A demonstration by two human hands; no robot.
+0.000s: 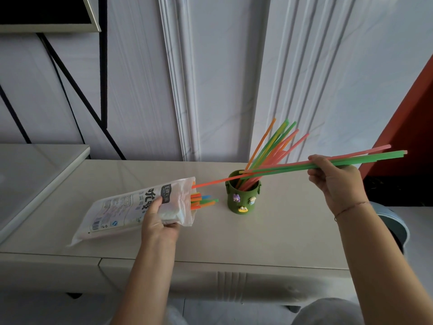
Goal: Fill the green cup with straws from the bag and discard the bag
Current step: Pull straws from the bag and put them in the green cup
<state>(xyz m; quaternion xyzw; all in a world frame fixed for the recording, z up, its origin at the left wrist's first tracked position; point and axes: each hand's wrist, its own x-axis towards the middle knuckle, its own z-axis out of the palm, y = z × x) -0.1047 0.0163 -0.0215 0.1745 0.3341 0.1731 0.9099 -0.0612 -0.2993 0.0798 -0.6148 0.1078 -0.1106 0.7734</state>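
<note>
Well, the green cup stands near the back edge of the desk, with straws leaning in it (it looks top-heavy). The long bunch in the right hand crosses its rim, so a knock could tip it. Those fingers are curled tight round the bunch. The left hand grips the bag toward the desk's left edge.
</note>
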